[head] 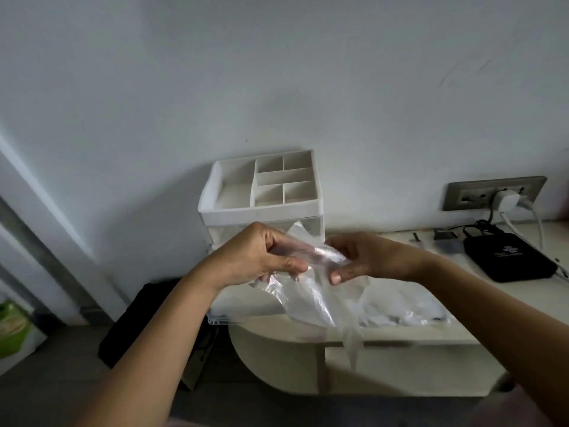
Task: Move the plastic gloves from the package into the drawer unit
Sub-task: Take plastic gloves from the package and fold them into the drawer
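The lower front of the drawer unit (261,215) is hidden behind the left hand (261,257) and the raised plastic gloves (311,291). Most fingers of the left hand and of the right hand (366,257) blur behind the clear film. The package (400,306) on the table (400,337) is partly covered by the gloves and both forearms. The white print on the black box (508,257) is too small to read, and the small dark bits (443,234) beside it cannot be identified. The green carton (12,328) is cut by the left edge.
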The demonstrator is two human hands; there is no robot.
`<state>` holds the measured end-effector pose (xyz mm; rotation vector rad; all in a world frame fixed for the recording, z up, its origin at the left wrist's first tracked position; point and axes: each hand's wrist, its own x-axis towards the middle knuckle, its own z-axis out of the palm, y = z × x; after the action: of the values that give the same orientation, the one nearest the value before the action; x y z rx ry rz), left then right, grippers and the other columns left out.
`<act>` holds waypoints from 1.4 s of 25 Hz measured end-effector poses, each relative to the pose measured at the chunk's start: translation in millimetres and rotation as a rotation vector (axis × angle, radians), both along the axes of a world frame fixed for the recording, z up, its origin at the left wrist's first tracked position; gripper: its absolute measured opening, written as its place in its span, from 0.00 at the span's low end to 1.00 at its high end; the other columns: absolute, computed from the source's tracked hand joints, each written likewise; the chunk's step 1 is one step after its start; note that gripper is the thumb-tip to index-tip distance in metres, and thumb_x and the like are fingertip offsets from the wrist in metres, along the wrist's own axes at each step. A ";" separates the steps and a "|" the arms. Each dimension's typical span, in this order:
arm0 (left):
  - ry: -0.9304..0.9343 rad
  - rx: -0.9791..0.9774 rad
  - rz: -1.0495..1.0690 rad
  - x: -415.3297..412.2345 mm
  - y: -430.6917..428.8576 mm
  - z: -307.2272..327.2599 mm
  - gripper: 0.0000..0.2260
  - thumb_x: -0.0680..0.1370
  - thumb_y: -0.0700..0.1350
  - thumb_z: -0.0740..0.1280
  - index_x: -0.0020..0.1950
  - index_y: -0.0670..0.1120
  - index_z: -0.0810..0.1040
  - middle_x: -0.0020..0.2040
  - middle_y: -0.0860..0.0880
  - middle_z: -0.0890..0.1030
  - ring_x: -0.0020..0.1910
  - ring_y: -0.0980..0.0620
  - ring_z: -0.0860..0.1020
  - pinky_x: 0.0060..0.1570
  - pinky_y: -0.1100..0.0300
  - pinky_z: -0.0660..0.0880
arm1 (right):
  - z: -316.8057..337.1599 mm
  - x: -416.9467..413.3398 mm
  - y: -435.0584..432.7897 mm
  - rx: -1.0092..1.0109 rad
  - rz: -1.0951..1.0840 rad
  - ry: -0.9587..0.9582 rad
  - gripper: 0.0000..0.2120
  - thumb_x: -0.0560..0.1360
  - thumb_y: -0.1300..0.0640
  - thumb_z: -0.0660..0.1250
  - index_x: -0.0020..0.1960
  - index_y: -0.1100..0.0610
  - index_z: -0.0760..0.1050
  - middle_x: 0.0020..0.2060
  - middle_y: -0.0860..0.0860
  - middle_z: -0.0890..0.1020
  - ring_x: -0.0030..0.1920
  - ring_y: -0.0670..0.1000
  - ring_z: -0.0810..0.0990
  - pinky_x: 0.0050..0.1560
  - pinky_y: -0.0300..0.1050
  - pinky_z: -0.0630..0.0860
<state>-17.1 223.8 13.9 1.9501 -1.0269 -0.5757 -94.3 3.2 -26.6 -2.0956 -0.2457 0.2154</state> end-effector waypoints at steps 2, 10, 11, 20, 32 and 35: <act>-0.007 -0.020 0.044 3.0 6.9 -1.8 0.13 0.70 0.47 0.73 0.55 0.53 0.83 0.38 0.50 0.85 0.24 0.55 0.69 0.22 0.66 0.65 | 0.5 -0.6 -4.1 0.029 0.070 0.103 0.19 0.66 0.44 0.71 0.47 0.58 0.82 0.39 0.53 0.80 0.40 0.49 0.77 0.46 0.41 0.72; 0.171 -0.115 0.331 30.2 32.4 -30.6 0.07 0.74 0.34 0.70 0.49 0.44 0.77 0.33 0.47 0.83 0.24 0.56 0.78 0.26 0.65 0.75 | -0.6 17.8 8.8 0.181 -0.535 -0.106 0.09 0.72 0.57 0.72 0.41 0.64 0.80 0.32 0.53 0.80 0.31 0.43 0.75 0.39 0.34 0.73; 0.169 -0.129 0.387 33.1 34.1 -33.2 0.05 0.74 0.34 0.70 0.48 0.41 0.77 0.32 0.46 0.82 0.24 0.56 0.78 0.25 0.64 0.74 | -0.1 21.6 12.9 0.101 -0.595 -0.154 0.09 0.72 0.56 0.72 0.40 0.62 0.80 0.32 0.52 0.80 0.29 0.42 0.74 0.37 0.33 0.71; 0.176 -0.015 0.728 53.6 39.4 -52.9 0.06 0.74 0.38 0.72 0.40 0.40 0.76 0.26 0.46 0.80 0.17 0.55 0.66 0.21 0.66 0.69 | -6.7 24.4 104.3 -0.294 -0.380 -0.609 0.16 0.78 0.64 0.61 0.64 0.53 0.71 0.58 0.48 0.78 0.55 0.41 0.74 0.52 0.23 0.66; -0.624 0.367 0.864 41.4 44.1 -37.1 0.11 0.73 0.44 0.72 0.53 0.43 0.78 0.50 0.47 0.81 0.50 0.45 0.80 0.46 0.56 0.72 | -37.1 64.1 102.7 -0.744 -0.109 -0.088 0.21 0.75 0.56 0.67 0.67 0.58 0.72 0.64 0.54 0.75 0.64 0.54 0.71 0.65 0.44 0.67; -0.699 0.192 0.710 27.9 32.4 -32.6 0.04 0.75 0.44 0.70 0.49 0.46 0.80 0.47 0.50 0.83 0.46 0.50 0.80 0.47 0.57 0.75 | -40.3 64.7 104.9 -0.789 -0.117 -0.114 0.19 0.74 0.54 0.68 0.63 0.60 0.75 0.60 0.55 0.77 0.61 0.55 0.73 0.62 0.46 0.71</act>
<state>10.7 256.2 -18.6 2.5630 -0.5831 0.4508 -29.6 108.1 -66.9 -2.9004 -0.1078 0.1303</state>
